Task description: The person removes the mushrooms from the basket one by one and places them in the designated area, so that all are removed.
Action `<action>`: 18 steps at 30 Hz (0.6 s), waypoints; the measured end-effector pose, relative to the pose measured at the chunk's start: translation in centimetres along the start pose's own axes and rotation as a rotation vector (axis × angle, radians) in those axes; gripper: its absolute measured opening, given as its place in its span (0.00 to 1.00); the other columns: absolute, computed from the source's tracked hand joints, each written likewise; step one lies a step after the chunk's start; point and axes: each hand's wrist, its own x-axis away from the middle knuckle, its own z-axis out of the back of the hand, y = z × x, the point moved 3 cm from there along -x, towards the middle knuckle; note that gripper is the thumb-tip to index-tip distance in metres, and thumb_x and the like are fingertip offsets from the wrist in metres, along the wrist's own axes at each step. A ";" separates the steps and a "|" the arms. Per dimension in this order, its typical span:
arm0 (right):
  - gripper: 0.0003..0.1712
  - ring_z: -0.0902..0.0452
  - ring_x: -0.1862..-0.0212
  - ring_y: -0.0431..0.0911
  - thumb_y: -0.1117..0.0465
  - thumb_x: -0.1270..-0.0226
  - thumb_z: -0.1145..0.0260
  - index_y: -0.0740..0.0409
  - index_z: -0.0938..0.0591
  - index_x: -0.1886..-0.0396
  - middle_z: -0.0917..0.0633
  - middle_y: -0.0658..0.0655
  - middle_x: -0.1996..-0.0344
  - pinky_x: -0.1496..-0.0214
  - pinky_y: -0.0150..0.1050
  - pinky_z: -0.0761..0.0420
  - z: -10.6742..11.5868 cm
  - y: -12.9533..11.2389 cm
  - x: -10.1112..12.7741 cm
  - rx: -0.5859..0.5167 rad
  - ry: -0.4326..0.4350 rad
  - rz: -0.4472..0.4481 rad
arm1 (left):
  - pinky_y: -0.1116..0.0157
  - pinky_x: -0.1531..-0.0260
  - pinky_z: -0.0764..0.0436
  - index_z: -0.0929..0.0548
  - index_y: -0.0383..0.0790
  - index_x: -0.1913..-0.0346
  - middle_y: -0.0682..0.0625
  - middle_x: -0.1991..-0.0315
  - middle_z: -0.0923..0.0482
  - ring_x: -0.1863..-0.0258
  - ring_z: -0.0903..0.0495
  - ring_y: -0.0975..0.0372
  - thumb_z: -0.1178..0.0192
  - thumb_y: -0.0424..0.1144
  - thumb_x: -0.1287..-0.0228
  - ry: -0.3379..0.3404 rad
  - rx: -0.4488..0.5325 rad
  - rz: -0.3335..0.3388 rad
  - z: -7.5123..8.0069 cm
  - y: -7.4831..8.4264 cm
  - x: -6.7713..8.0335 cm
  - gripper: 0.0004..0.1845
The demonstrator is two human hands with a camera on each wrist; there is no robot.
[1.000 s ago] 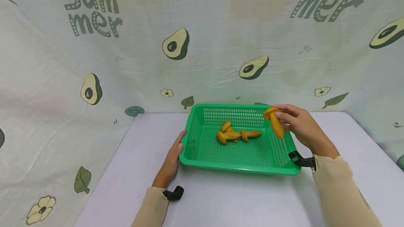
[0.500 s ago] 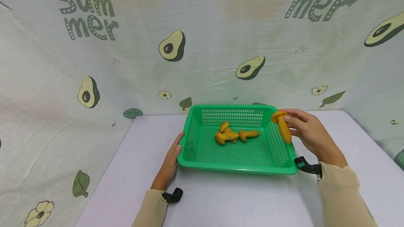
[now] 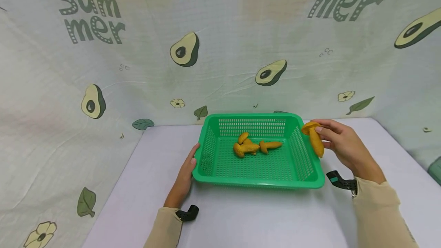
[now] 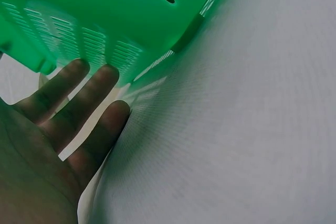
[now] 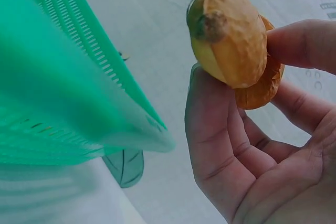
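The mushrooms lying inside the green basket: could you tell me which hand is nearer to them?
Hard to call: the left hand rests on the green basket's left wall; the right hand is beyond its right rim, mushrooms between.

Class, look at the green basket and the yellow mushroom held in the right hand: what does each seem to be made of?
Basket: probably moulded plastic, glossy, with even slotted walls and a smooth rolled rim. Mushroom: likely a plastic or rubber toy, matt, uniformly yellow-orange with a visible seam; softness cannot be judged.
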 end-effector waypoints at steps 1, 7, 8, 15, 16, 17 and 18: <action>0.25 0.19 0.51 0.44 0.54 0.23 0.40 0.64 0.24 0.35 0.15 0.49 0.50 0.53 0.34 0.17 0.1 0.1 0.0 -0.002 0.001 -0.004 | 0.43 0.27 0.57 0.47 0.57 0.20 0.55 0.21 0.51 0.22 0.56 0.58 0.68 0.52 0.17 0.003 0.000 0.005 0.0 0.0 0.0 0.27; 0.25 0.18 0.50 0.41 0.54 0.22 0.40 0.63 0.24 0.34 0.15 0.48 0.50 0.53 0.33 0.17 0.6 0.6 0.0 -0.014 -0.016 0.005 | 0.45 0.27 0.56 0.47 0.58 0.20 0.56 0.21 0.51 0.22 0.55 0.59 0.68 0.54 0.18 0.008 -0.003 0.014 0.0 0.4 0.0 0.28; 0.25 0.18 0.50 0.42 0.54 0.23 0.40 0.63 0.24 0.34 0.15 0.48 0.50 0.53 0.33 0.17 0.7 0.6 0.1 -0.022 -0.021 0.005 | 0.45 0.27 0.57 0.47 0.58 0.20 0.56 0.21 0.52 0.22 0.56 0.59 0.68 0.54 0.18 0.007 -0.004 0.015 0.0 0.5 0.0 0.28; 0.23 0.19 0.53 0.45 0.54 0.24 0.37 0.60 0.22 0.36 0.14 0.48 0.51 0.55 0.33 0.17 1.2 0.8 0.4 -0.087 0.021 -0.037 | 0.44 0.27 0.57 0.47 0.60 0.20 0.57 0.21 0.52 0.22 0.56 0.60 0.68 0.53 0.18 0.005 -0.010 0.018 0.0 0.4 0.0 0.28; 0.22 0.19 0.54 0.45 0.54 0.25 0.37 0.60 0.21 0.37 0.15 0.48 0.52 0.56 0.33 0.17 1.2 0.9 0.4 -0.111 0.030 -0.046 | 0.44 0.27 0.57 0.47 0.60 0.20 0.57 0.21 0.52 0.22 0.56 0.60 0.68 0.53 0.18 0.005 -0.011 0.020 0.0 0.4 0.0 0.27; 0.21 0.19 0.55 0.44 0.55 0.25 0.36 0.58 0.20 0.38 0.15 0.47 0.53 0.56 0.33 0.17 1.2 1.0 0.4 -0.131 0.044 -0.057 | 0.44 0.27 0.57 0.46 0.60 0.20 0.57 0.21 0.52 0.22 0.56 0.60 0.68 0.53 0.18 0.007 -0.009 0.020 0.0 0.3 0.1 0.27; 0.20 0.19 0.56 0.43 0.55 0.25 0.36 0.57 0.19 0.39 0.15 0.47 0.53 0.57 0.33 0.17 1.2 1.0 0.5 -0.155 0.049 -0.066 | 0.44 0.27 0.57 0.46 0.60 0.20 0.57 0.21 0.52 0.22 0.56 0.60 0.68 0.53 0.18 0.007 -0.010 0.021 0.0 0.2 0.1 0.27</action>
